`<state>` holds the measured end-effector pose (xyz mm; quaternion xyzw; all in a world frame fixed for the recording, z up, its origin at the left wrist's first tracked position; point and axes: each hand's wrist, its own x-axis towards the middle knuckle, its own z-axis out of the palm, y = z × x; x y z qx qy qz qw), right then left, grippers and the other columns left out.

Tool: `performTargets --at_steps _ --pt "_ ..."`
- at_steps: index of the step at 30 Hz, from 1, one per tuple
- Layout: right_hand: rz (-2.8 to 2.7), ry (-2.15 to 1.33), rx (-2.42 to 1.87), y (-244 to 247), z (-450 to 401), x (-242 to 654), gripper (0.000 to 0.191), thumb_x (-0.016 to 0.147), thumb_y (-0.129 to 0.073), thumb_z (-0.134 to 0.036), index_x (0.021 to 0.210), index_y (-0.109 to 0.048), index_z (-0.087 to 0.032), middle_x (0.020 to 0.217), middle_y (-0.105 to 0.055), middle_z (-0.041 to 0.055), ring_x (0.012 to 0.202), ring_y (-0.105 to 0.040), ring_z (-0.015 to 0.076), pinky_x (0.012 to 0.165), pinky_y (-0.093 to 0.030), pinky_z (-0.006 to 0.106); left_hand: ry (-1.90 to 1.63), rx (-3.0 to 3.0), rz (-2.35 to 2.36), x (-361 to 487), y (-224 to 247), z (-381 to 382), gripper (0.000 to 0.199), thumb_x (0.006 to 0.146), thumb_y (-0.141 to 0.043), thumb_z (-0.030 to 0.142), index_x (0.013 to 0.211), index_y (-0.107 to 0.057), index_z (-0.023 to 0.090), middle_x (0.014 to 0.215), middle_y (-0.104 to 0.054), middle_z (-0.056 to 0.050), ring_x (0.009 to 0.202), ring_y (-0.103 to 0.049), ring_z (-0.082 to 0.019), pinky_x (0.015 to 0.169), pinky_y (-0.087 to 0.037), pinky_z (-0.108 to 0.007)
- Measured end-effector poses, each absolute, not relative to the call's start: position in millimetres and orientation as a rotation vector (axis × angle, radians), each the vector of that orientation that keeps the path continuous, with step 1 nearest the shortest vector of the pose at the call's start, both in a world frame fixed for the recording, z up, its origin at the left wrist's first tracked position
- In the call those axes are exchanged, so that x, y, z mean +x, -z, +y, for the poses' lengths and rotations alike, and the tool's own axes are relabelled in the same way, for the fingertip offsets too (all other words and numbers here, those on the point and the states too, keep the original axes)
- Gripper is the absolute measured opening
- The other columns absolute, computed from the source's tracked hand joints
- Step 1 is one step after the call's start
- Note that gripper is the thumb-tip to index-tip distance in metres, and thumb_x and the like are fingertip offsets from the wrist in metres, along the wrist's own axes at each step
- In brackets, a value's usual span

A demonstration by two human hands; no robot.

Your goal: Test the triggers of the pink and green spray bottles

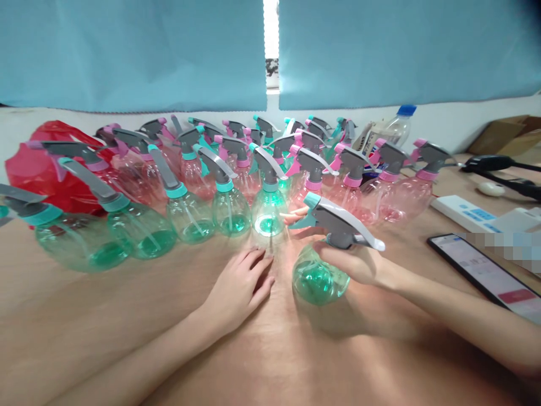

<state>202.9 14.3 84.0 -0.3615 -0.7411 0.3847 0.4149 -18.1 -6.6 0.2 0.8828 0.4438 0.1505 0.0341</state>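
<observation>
My right hand (353,260) is closed around the neck of a green spray bottle (316,280), whose grey and teal trigger head (342,220) sticks up above the fingers. The bottle leans a little; whether its base touches the table cannot be told. My left hand (243,282) rests on the wooden table with fingers loosely spread and nothing in them. Just ahead of it stands a clear green spray bottle (268,211) in a front row with other green ones, such as the one at the left (143,231). Pink spray bottles (349,197) stand to the right of that row.
Several more spray bottles fill the back rows by the wall. A red plastic bag (54,175) lies at the left. On the right are a phone (486,273), a white power strip (465,213), black cables (502,169) and a blue-capped drink bottle (395,129).
</observation>
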Motion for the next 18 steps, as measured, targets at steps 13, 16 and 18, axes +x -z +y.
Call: performTargets --at_steps 13,16,18 --pt "-1.795 -0.976 -0.73 -57.8 18.7 205.1 0.046 0.071 -0.05 -0.009 0.113 -0.061 -0.025 0.117 -0.067 0.0051 0.092 -0.069 0.0255 0.076 -0.059 0.04 -0.502 2.636 1.336 -16.4 -2.3 -8.2 0.032 0.094 -0.046 0.029 0.122 -0.055 0.016 0.125 -0.057 -0.014 0.117 -0.051 -0.029 0.1 -0.041 -0.047" --pt "-1.769 -1.034 -0.658 -52.9 19.3 198.2 0.049 0.074 -0.05 -0.007 0.12 -0.056 -0.024 0.128 -0.061 0.0057 0.105 -0.065 0.0241 0.084 -0.058 0.039 -0.627 2.492 1.269 -16.7 -8.8 -15.5 0.032 0.096 -0.045 0.032 0.125 -0.05 0.02 0.124 -0.056 -0.01 0.115 -0.053 -0.026 0.098 -0.043 -0.042" --pt "-1.781 -1.04 -0.617 -52.0 18.3 190.0 0.051 0.075 -0.051 -0.007 0.123 -0.054 -0.023 0.131 -0.059 0.0064 0.11 -0.063 0.0232 0.089 -0.056 0.04 -0.73 2.39 1.221 -19.2 -14.9 -23.4 0.034 0.097 -0.042 0.034 0.13 -0.044 0.023 0.126 -0.055 -0.008 0.115 -0.053 -0.024 0.097 -0.044 -0.04"
